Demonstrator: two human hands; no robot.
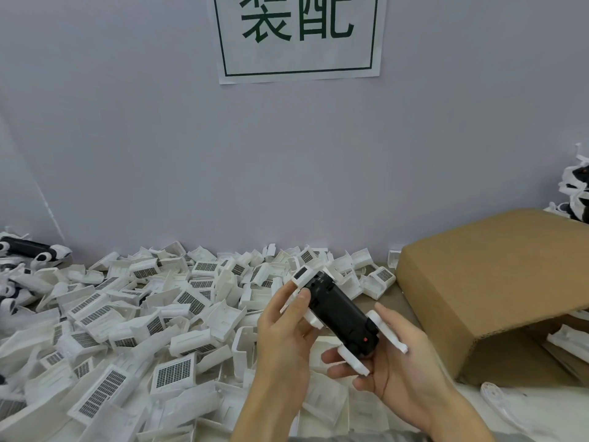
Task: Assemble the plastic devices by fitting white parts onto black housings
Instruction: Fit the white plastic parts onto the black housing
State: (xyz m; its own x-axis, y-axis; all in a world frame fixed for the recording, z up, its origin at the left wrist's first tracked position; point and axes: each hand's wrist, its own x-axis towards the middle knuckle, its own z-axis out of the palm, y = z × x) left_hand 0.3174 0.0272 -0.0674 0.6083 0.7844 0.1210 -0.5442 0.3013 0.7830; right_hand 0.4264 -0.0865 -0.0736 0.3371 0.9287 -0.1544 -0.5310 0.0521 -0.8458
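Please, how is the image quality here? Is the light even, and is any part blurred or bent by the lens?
Head view: the light is soft and even, with no glare and only faint shadows under the brown cardboard box. The black plastic housing with white parts, held in the left hand and right hand, looks fairly sharp. The heap of white grille parts softens towards the edges, and the wide lens bends the paper wall sign.

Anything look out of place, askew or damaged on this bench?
Nothing looks damaged. The white parts lie in a loose heap rather than sorted, and the cardboard box lies tipped on its side, parts showing in its opening. Both hands, left and right, hold the black housing.
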